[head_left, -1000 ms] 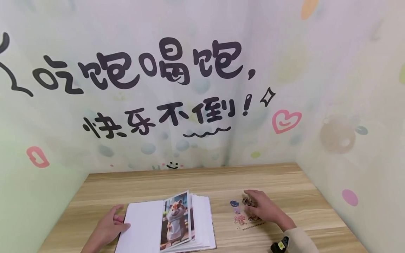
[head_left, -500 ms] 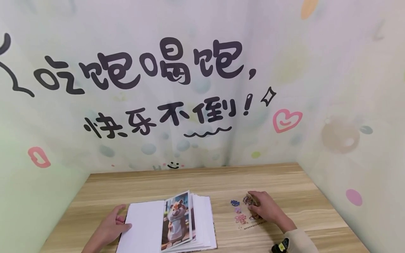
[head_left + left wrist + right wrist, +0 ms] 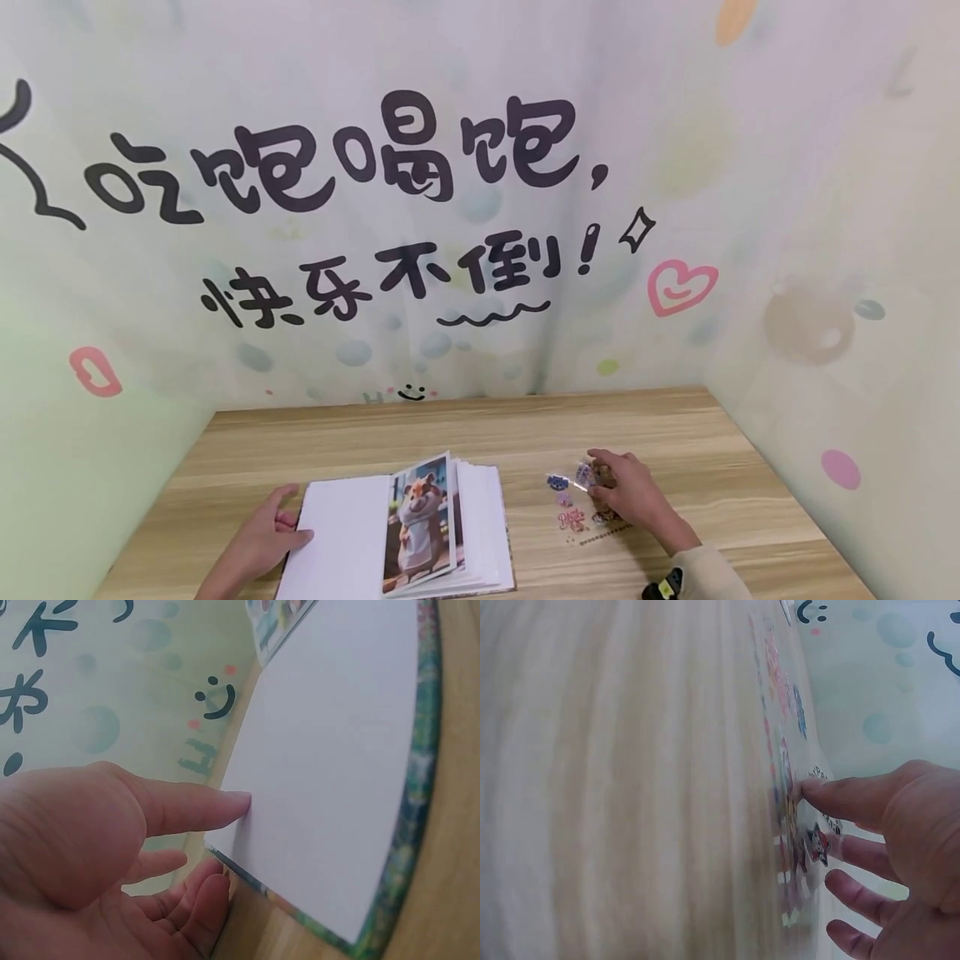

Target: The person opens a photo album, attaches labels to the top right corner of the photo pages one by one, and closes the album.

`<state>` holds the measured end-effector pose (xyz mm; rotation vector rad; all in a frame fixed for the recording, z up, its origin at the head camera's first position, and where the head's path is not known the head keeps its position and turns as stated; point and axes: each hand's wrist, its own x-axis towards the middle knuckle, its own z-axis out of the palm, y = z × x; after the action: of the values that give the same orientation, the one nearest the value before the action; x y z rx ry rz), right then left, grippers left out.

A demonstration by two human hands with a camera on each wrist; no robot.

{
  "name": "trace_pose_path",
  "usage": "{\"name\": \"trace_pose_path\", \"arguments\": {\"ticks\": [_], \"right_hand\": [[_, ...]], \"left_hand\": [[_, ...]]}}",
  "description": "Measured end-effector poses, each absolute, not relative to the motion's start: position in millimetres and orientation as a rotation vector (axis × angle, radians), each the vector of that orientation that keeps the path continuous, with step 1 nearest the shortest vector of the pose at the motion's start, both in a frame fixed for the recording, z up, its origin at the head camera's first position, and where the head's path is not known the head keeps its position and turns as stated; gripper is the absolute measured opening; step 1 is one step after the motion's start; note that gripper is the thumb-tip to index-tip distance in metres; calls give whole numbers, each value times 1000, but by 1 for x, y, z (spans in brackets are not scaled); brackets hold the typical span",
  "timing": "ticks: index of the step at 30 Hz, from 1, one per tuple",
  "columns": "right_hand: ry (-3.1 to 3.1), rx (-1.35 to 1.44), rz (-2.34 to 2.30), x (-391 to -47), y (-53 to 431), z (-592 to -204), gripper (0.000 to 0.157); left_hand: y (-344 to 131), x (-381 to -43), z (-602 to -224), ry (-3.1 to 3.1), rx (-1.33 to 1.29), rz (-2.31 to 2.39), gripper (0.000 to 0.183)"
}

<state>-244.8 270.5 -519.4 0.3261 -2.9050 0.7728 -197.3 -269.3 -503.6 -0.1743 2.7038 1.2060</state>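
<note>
A photo album [image 3: 330,533] lies spread, its left side a blank white page and its right side showing a picture [image 3: 416,525] of a hamster in an apron. My left hand [image 3: 262,533] holds the album's left edge, thumb on the white page and other fingers curled at the cover's rim in the left wrist view. Right of the album is a clear sticker sheet [image 3: 570,521] with small colourful prints. My right hand [image 3: 633,492] pinches its far right part between thumb [image 3: 840,796] and index finger; the palm side hides some prints.
The wood-grain table [image 3: 480,429] runs back to a printed curtain wall [image 3: 480,358] with dark lettering. Side walls close in left and right. A black band with a yellow patch [image 3: 663,586] sits by the right sleeve [image 3: 708,571].
My right hand has drawn slightly back on the sticker sheet, whose upper part now bends and shines with a bright streak. The left hand and album stay as they were.
</note>
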Motion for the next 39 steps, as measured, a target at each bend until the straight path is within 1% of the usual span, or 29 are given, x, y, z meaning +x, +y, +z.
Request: {"name": "trace_pose_path", "arguments": {"ticks": [5, 10, 20, 31, 39], "right_hand": [[-2863, 335, 827, -245, 269, -520, 64], [-2869, 310, 939, -246, 269, -519, 66], [-2868, 271, 1028, -246, 269, -519, 70], [-2808, 320, 1194, -245, 270, -511, 61], [-2739, 353, 1374, -247, 267, -504, 51]], "left_hand": [[-270, -198, -506, 2695, -195, 1203, 82], [-270, -198, -505, 2701, -181, 1205, 82], [-269, -198, -504, 2685, -251, 1204, 83], [-255, -196, -494, 2769, -206, 1251, 71], [-238, -196, -485, 2809, -186, 1302, 65]]}}
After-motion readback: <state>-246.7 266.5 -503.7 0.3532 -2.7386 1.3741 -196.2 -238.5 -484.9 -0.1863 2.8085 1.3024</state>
